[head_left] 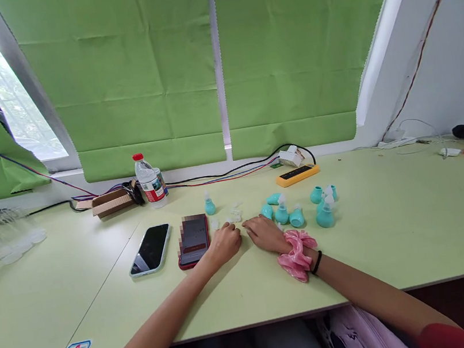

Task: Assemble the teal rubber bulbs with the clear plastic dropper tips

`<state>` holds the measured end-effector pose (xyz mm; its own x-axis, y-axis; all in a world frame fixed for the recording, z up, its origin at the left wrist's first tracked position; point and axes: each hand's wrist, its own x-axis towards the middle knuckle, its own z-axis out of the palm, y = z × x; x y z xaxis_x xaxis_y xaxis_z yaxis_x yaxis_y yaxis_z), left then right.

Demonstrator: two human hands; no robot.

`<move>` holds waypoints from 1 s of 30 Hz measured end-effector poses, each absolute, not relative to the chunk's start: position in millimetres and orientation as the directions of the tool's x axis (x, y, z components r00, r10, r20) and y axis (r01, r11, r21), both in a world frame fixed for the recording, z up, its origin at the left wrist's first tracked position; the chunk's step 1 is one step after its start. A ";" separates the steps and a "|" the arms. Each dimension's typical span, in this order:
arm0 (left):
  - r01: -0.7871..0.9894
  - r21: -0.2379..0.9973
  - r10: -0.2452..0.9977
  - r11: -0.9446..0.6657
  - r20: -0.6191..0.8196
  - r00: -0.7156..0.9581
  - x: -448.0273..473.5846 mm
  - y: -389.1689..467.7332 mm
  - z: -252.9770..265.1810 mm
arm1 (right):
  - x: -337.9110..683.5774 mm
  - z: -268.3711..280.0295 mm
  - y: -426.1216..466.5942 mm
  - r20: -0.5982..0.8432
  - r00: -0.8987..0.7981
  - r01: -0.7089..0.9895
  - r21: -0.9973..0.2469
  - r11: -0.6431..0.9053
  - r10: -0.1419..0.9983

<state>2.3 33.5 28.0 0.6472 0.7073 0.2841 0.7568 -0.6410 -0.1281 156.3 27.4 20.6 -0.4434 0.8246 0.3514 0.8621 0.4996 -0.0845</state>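
Seeing left hand (pixel 224 241) and right hand (pixel 266 234) on or just above worktop (pixel 397 230), near each other but apart, fingers curled. Can't tell grip on anything. Find clear bits (pixel 236 215) just beyond left hand; teal bulbs (pixel 297 218) close by, beyond and right of right hand, with more further right. Also spot lone bulb (pixel 209 206), upright, just past red phone (pixel 195 240).

Probably fine fingertip work, so go light. Pinch bits by edges; don't crush. Keep wrists low for steadiness. Take bulbs by the round body, no hard squeeze. Keep scrunchie (pixel 297 254) clear of bulbs to avoid tipping. Mind red phone beside left hand. Don't sweep bits sideways: easy to lose against pale surface.
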 end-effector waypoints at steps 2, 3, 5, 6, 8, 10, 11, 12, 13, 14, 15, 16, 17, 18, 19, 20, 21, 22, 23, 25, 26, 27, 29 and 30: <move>0.776 -0.092 0.729 -0.625 0.289 0.621 6.4 29.2 24.2 | 156.6 23.9 26.9 0.410 -0.404 0.876 -0.082 0.474 0.818; 0.780 -0.082 0.734 -0.620 0.288 0.614 8.3 27.1 22.4 | 156.7 25.6 26.3 0.441 -0.379 0.889 -0.069 0.452 0.813; 0.781 -0.073 0.737 -0.621 0.286 0.613 11.7 23.3 19.6 | 156.6 27.9 24.5 0.479 -0.323 0.921 -0.041 0.388 0.816; 0.777 -0.069 0.734 -0.625 0.287 0.616 12.9 21.8 18.6 | 156.5 28.4 23.5 0.480 -0.290 0.937 -0.035 0.348 0.828; 0.772 -0.050 0.729 -0.634 0.294 0.618 14.3 19.6 18.0 | 156.2 28.0 21.9 0.459 -0.233 0.960 -0.034 0.278 0.857; 0.766 -0.022 0.726 -0.642 0.304 0.617 14.2 18.9 18.3 | 156.1 27.0 21.4 0.441 -0.201 0.969 -0.039 0.243 0.875; 0.764 -0.007 0.726 -0.645 0.308 0.615 13.8 19.2 18.6 | 156.2 26.6 21.5 0.434 -0.197 0.970 -0.044 0.239 0.879; 0.764 0.009 0.727 -0.645 0.313 0.611 13.2 19.7 18.8 | 156.5 26.4 21.8 0.428 -0.199 0.969 -0.050 0.244 0.881; 0.764 0.027 0.730 -0.645 0.318 0.605 12.6 20.4 18.8 | 156.8 26.6 22.3 0.423 -0.207 0.965 -0.059 0.255 0.882; 0.764 0.046 0.733 -0.643 0.324 0.598 12.0 21.2 18.6 | 157.2 27.0 22.8 0.418 -0.220 0.960 -0.068 0.272 0.881; 0.764 0.064 0.737 -0.641 0.329 0.591 11.6 21.9 18.1 | 157.5 27.6 23.3 0.413 -0.238 0.952 -0.079 0.295 0.879; 0.765 0.080 0.740 -0.639 0.334 0.584 11.2 22.5 17.6 | 157.6 28.5 23.7 0.411 -0.259 0.942 -0.090 0.322 0.874; 0.764 0.092 0.742 -0.638 0.339 0.578 11.1 22.8 17.2 | 157.5 29.5 23.8 0.409 -0.283 0.931 -0.102 0.351 0.868; 0.766 0.097 0.743 -0.636 0.343 0.574 11.1 22.8 16.9 | 157.2 30.5 23.7 0.410 -0.304 0.919 -0.111 0.378 0.860; 0.768 0.096 0.745 -0.633 0.346 0.571 11.3 22.5 16.9 | 156.7 31.6 23.3 0.415 -0.321 0.909 -0.116 0.400 0.851; 0.771 0.089 0.746 -0.630 0.347 0.569 11.5 21.7 17.2 | 156.2 32.4 22.7 0.423 -0.330 0.904 -0.117 0.412 0.844; 0.778 0.080 0.749 -0.624 0.344 0.566 11.9 20.6 17.8 | 155.7 33.0 22.0 0.433 -0.330 0.903 -0.115 0.414 0.839; 0.788 0.069 0.758 -0.612 0.338 0.558 12.3 19.3 18.6 | 155.4 33.2 21.2 0.442 -0.317 0.909 -0.113 0.402 0.839; 0.802 0.059 0.770 -0.594 0.331 0.545 12.7 18.0 19.4 | 155.3 32.8 20.6 0.445 -0.293 0.919 -0.113 0.377 0.846; 0.834 0.030 0.791 -0.551 0.340 0.509 13.3 15.6 20.7 | 155.9 30.5 20.0 0.424 -0.245 0.939 -0.120 0.322 0.872; 0.849 0.012 0.794 -0.529 0.359 0.490 13.5 14.8 20.9 | 156.5 28.8 20.2 0.404 -0.233 0.943 -0.127 0.306 0.885; 0.859 -0.003 0.793 -0.513 0.382 0.475 13.5 14.4 20.9 | 157.2 26.8 20.6 0.383 -0.233 0.943 -0.134 0.304 0.894; 0.866 -0.003 0.791 -0.501 0.403 0.460 13.2 14.7 20.6 | 158.5 23.3 22.3 0.352 -0.264 0.930 -0.154 0.334 0.898; 0.865 0.017 0.800 -0.502 0.389 0.457 12.9 15.1 20.6 | 159.0 22.1 23.4 0.348 -0.282 0.919 -0.168 0.356 0.894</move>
